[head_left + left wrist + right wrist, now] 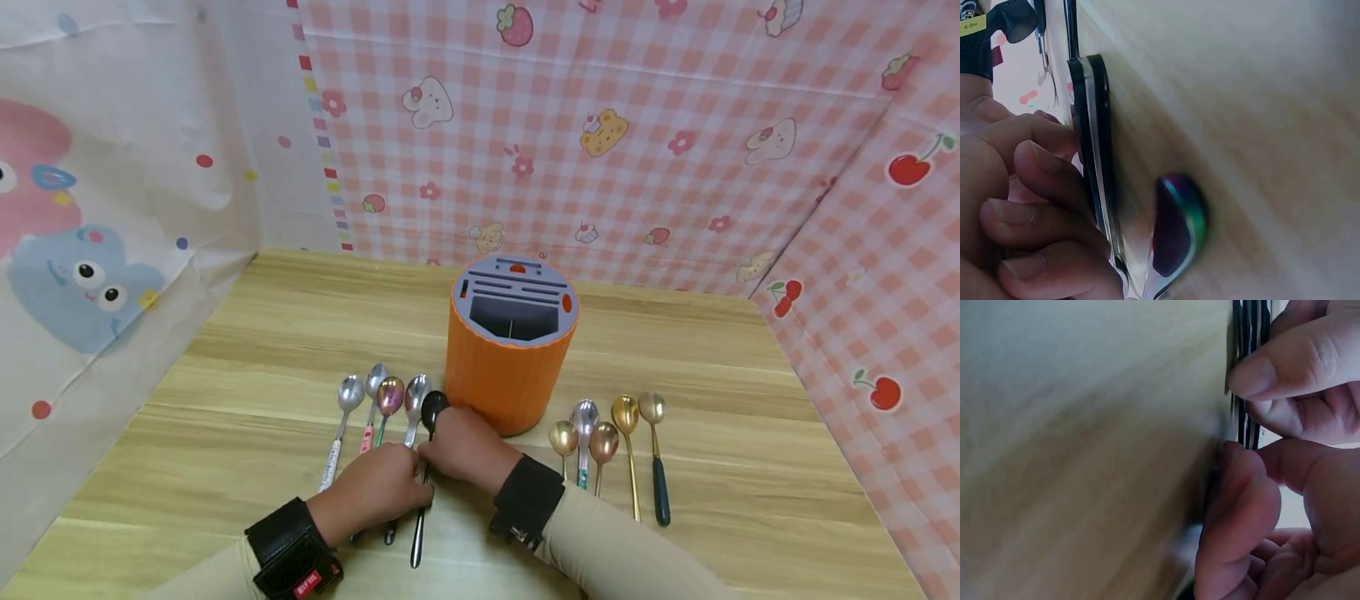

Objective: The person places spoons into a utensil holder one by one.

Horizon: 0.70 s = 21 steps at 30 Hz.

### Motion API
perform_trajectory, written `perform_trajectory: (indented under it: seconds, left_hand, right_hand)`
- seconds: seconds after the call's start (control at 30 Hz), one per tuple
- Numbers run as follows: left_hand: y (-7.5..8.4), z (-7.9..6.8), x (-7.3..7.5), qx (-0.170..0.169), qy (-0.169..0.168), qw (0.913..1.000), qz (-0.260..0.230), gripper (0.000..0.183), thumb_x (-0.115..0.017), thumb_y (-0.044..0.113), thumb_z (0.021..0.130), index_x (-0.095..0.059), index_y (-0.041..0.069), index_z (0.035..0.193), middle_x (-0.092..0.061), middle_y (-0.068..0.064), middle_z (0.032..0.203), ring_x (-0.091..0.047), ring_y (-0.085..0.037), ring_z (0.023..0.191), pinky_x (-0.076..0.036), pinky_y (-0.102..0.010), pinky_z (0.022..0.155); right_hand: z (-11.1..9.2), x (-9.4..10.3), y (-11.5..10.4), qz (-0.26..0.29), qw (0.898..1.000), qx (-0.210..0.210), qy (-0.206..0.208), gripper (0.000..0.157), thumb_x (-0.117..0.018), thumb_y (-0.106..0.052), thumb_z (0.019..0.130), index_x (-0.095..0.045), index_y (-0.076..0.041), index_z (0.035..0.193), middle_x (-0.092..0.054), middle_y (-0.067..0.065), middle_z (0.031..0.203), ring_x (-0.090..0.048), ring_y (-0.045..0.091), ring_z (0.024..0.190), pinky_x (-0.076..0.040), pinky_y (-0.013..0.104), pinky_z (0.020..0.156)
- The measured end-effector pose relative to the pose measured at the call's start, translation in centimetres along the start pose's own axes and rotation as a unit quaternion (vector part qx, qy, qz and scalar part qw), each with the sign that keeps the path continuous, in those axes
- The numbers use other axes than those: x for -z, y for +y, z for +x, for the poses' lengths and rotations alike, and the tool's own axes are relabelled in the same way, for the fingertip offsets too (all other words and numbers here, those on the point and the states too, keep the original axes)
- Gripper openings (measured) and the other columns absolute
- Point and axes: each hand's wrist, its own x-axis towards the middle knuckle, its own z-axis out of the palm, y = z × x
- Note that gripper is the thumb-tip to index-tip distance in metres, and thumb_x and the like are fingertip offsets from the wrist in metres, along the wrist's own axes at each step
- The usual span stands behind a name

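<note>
A black spoon (pixel 433 408) lies on the table with its bowl toward the orange holder and its dark handle (pixel 418 537) pointing to the near edge. Close to its lower handle, my left hand (pixel 382 492) pinches it between thumb and fingers. My right hand (pixel 468 446) grips the same spoon higher up, just below the bowl. In the right wrist view the left thumb (pixel 1254 376) presses on the dark handles, just above the right fingers (pixel 1232 494). Beside the left fingers, a black-handled spoon (pixel 1099 112) and a rainbow-coloured spoon end (pixel 1179 225) show.
The orange cylindrical holder (pixel 495 379) with a grey slotted top stands behind the hands. Left of the black spoon lie several spoons, including a silver one (pixel 350 393) and an iridescent one (pixel 390 396). Several gold and silver spoons (pixel 626 414) lie on the right.
</note>
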Motion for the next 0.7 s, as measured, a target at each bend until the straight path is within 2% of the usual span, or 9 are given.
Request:
perform_trajectory:
  seconds: [0.2, 0.3, 0.4, 0.53, 0.7]
  left_hand:
    - [0.0, -0.1, 0.0, 0.000, 0.002, 0.9999, -0.012, 0.031, -0.064, 0.016, 0.070, -0.042, 0.020, 0.050, -0.033, 0.013, 0.046, -0.034, -0.005, 0.040, -0.023, -0.024, 0.041]
    - [0.0, -0.2, 0.1, -0.002, -0.002, 0.9993, -0.038, 0.030, -0.064, 0.015, 0.072, -0.043, 0.019, 0.051, -0.034, 0.012, 0.046, -0.034, -0.005, 0.040, -0.024, -0.024, 0.041]
    - [-0.1, -0.3, 0.2, -0.012, -0.012, 0.9977, -0.067, 0.028, -0.063, 0.013, 0.077, -0.047, 0.017, 0.055, -0.042, 0.011, 0.047, -0.040, -0.005, 0.041, -0.028, -0.024, 0.041]
    - [-0.5, -0.3, 0.9, -0.030, -0.027, 0.9920, -0.119, 0.027, -0.061, 0.014, 0.091, -0.054, 0.012, 0.065, -0.055, 0.006, 0.054, -0.048, -0.008, 0.046, -0.037, -0.026, 0.043]
    - [-0.8, -0.3, 2.2, -0.023, -0.049, 0.9786, -0.199, 0.022, -0.056, 0.016, 0.100, -0.058, 0.006, 0.080, -0.063, -0.004, 0.065, -0.056, -0.015, 0.053, -0.046, -0.029, 0.047]
  right_hand:
    - [-0.3, -0.1, 0.0, 0.044, 0.999, -0.015, -0.002, 0.033, -0.068, -0.028, 0.086, -0.057, -0.012, 0.060, -0.042, -0.003, 0.051, -0.049, 0.015, 0.046, -0.035, 0.024, 0.044]
    - [-0.5, 0.1, -0.1, 0.050, 0.999, 0.010, 0.012, 0.037, -0.065, -0.026, 0.086, -0.053, -0.014, 0.053, -0.041, -0.005, 0.048, -0.047, 0.013, 0.043, -0.032, 0.023, 0.043]
    - [-0.8, 0.4, -0.2, 0.057, 0.997, 0.042, 0.032, 0.035, -0.063, -0.023, 0.085, -0.053, -0.017, 0.052, -0.043, -0.008, 0.050, -0.046, 0.009, 0.044, -0.031, 0.022, 0.043]
    - [-1.1, 1.1, -0.3, 0.117, 0.990, 0.061, 0.059, 0.025, -0.063, -0.020, 0.088, -0.059, -0.016, 0.064, -0.049, -0.007, 0.059, -0.046, 0.008, 0.049, -0.033, 0.021, 0.046]
    - [-1.3, 2.3, -0.8, 0.189, 0.975, 0.080, 0.088, 0.012, -0.066, -0.023, 0.093, -0.067, -0.011, 0.091, -0.061, -0.004, 0.075, -0.052, 0.011, 0.063, -0.041, 0.022, 0.053]
